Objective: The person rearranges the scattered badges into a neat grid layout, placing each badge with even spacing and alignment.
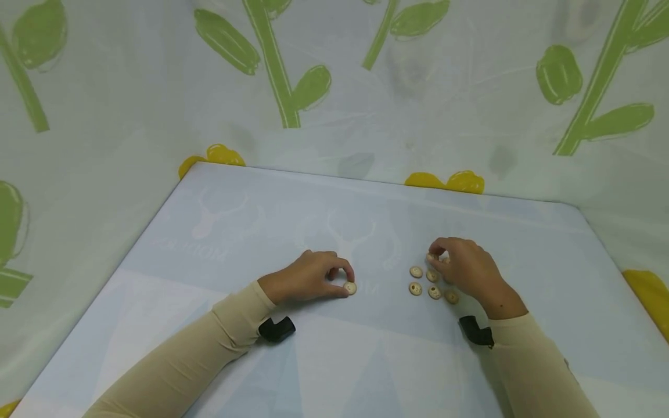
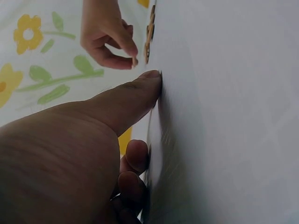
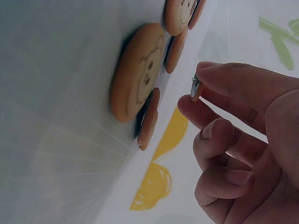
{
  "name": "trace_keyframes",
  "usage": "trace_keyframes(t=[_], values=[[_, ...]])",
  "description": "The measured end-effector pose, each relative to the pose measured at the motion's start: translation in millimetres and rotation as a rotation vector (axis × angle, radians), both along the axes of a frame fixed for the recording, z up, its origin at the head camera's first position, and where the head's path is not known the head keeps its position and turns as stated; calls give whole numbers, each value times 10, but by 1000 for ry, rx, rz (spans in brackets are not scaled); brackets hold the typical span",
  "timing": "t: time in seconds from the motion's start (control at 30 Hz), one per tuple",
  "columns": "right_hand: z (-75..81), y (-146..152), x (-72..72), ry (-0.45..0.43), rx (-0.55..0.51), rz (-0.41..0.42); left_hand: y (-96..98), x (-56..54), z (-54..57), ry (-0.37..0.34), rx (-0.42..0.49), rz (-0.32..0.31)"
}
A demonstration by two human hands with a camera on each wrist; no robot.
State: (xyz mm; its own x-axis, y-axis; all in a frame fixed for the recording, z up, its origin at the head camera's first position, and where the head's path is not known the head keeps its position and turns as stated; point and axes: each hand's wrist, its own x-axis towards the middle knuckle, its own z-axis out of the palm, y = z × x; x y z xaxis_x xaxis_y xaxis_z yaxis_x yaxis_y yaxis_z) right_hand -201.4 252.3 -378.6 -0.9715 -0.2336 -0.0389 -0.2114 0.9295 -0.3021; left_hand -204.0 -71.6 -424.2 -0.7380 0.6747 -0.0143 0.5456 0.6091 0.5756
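On the table, my left hand [image 1: 312, 276] pinches a round wooden disc [image 1: 350, 288] between thumb and index finger. My right hand [image 1: 473, 270] holds another small disc [image 3: 196, 88] by its edges, raised off the table in the right wrist view, with a shiny metallic bit showing on its side. Below that hand lie several round tan discs [image 1: 416, 271] in loose rows, some partly hidden by it. A bear face is drawn on the nearest disc [image 3: 140, 74]. In the left wrist view, the left thumb [image 2: 135, 95] presses close along the tabletop, its disc mostly hidden.
A pale blue and white cloth with faint antler prints covers the table [image 1: 209, 232]. Behind it hangs a white curtain [image 1: 334, 139] with green leaves and yellow flowers. Black bands [image 1: 277, 330] sit at both beige-sleeved wrists.
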Motion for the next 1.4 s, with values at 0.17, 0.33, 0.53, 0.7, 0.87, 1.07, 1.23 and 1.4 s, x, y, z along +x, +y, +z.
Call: trace_keyframes(t=[0.17,0.33,0.53,0.7,0.87,1.07,1.23,1.4], values=[[-10,0,-11,-28,4,-3,0,4,0,2,-6,0],[-28,5,-30,-31,21,3,-3,2,-4,6,-3,-2],[-60,9,-48,-22,30,20,-1,2,8,12,-9,-1],[-79,11,-53,-28,41,15,5,-2,-5,5,-3,-1],[-70,0,-45,-27,41,9,0,-1,-14,3,-9,1],[-77,-1,-38,-14,42,4,8,-3,-12,8,-9,-1],[-97,-7,-46,-18,41,1,-6,1,-17,13,-9,-2],[-89,-1,-43,-11,33,-3,-1,-9,-8,24,2,-9]])
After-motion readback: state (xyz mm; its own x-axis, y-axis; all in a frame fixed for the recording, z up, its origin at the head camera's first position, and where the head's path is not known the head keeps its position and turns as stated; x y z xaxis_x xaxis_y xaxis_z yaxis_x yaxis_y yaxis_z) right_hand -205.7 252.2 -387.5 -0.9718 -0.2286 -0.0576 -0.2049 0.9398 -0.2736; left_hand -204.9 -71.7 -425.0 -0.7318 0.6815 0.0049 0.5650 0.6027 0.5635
